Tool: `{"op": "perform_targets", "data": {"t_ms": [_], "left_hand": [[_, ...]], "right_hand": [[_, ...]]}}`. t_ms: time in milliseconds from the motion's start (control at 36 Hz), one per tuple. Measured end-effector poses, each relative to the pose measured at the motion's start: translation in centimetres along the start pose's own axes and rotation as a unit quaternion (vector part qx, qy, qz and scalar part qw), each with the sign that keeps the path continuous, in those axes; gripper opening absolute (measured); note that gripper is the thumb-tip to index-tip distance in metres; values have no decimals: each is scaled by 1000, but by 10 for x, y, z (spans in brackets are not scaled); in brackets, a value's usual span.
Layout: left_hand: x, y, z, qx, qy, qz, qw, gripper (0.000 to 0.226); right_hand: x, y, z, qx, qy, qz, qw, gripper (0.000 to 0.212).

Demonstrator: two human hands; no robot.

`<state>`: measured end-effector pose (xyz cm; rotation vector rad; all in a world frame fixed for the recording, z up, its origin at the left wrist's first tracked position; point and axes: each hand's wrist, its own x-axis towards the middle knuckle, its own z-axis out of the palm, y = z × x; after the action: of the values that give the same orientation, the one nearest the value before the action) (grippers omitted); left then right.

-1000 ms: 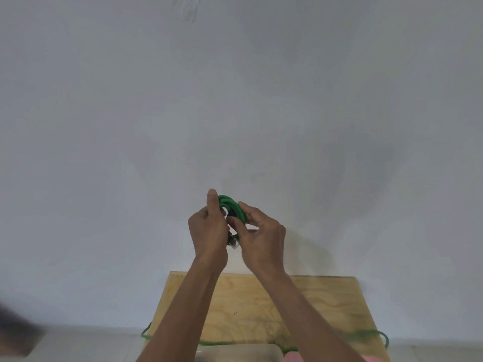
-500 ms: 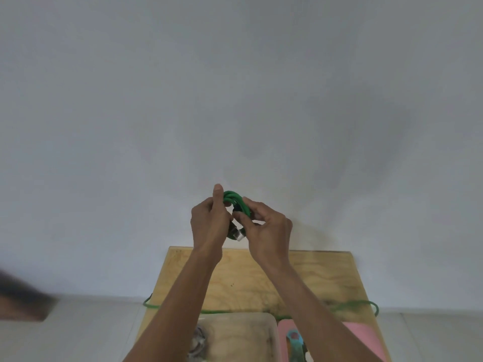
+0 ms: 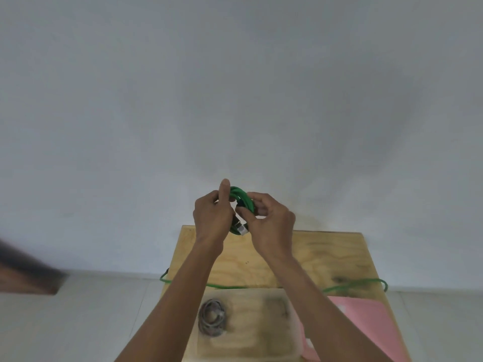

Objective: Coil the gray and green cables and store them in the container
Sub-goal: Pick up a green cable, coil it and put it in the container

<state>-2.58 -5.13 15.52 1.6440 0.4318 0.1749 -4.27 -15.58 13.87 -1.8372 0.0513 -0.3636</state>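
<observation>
I hold a small coil of the green cable (image 3: 241,198) up in front of the wall, above the table's far edge. My left hand (image 3: 213,215) pinches the coil's left side and my right hand (image 3: 270,222) grips its right side. A silver plug end hangs between my hands. The rest of the green cable trails across the wooden table (image 3: 326,257) and loops off both side edges. The gray cable (image 3: 212,317) lies coiled inside the clear container (image 3: 261,325) near the table's front.
A pink flat object (image 3: 366,325) lies right of the container. A dark blurred shape (image 3: 26,275) juts in at the left, off the table. A plain white wall fills the view behind, and pale floor shows on both sides of the table.
The view has tilted down, so the container with the gray cable and the pink object now show. Both hands stay on the green coil, with the fingers shifted slightly.
</observation>
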Motion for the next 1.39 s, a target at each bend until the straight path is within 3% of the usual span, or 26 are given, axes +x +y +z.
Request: {"op": "perform_targets", "data": {"t_ms": [444,722,833,917,1056,1111,1389], "left_hand": [[11,-30,-41,52,-55,31,997,63],[-4,-43,-27,47,-124,38,990,56],[-15,-42,-18,48,-150,57,986,59],[-26,-32,-6,57,-135,76,986,60],[-28,-25,12,44,-133,74,987,57],[-30,-28,18,37,-129,66,989,60],[-58,-42,33,63,-66,40,995,56]], "right_hand": [[-45,-2,39,-21,60,48,997,25],[-52,14,28,-124,54,52,989,27],[-47,18,15,-157,55,45,985,15],[-40,18,-2,-162,47,41,985,9],[-31,10,-33,-94,-2,51,994,20],[-32,10,-42,-67,6,54,996,26],[-47,33,-57,-25,30,57,998,16]]}}
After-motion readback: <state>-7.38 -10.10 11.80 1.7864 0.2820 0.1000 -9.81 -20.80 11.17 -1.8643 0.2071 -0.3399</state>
